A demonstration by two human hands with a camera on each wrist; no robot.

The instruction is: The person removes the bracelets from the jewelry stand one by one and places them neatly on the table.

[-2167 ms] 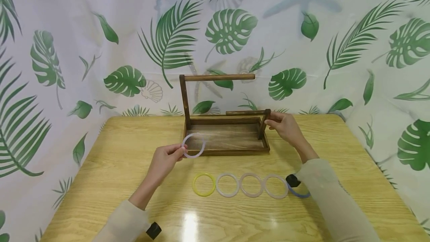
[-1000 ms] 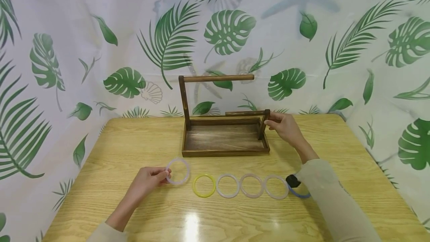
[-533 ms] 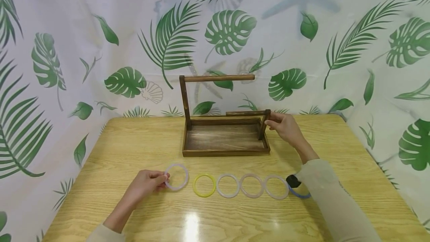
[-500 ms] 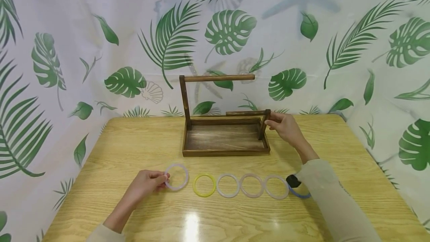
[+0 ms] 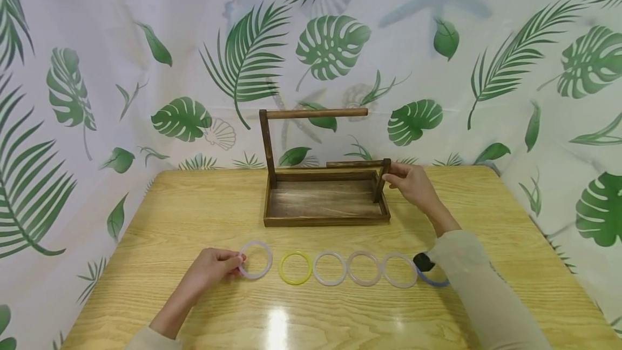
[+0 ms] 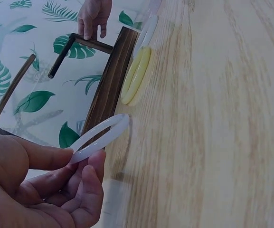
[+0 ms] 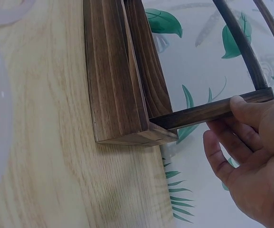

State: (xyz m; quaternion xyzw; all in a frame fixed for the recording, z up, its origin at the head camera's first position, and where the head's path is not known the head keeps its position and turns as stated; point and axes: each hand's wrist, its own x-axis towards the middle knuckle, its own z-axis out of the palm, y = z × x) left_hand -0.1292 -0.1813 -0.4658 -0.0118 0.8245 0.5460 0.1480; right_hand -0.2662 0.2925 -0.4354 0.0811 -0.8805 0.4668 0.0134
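Note:
My left hand pinches a pale lavender-white bangle between thumb and fingers at its left side. The bangle is tilted, its far edge low over the table, left of a yellow bangle. Farther back stands a dark wooden rack, a shallow tray with a tall post and bar on the left and a shorter post and bar on the right. My right hand grips the short post, thumb on one side and fingers on the other. Both bars carry nothing.
Right of the yellow bangle lie a whitish bangle, a pinkish one, another pale one and a blue one, partly hidden by the right sleeve. A leaf-patterned cloth hangs behind the wooden table.
My left hand has brought the lavender-white bangle from the rack's front left corner down and left, toward the row of bangles, lowering it slightly more at the end. The right hand stays on the post.

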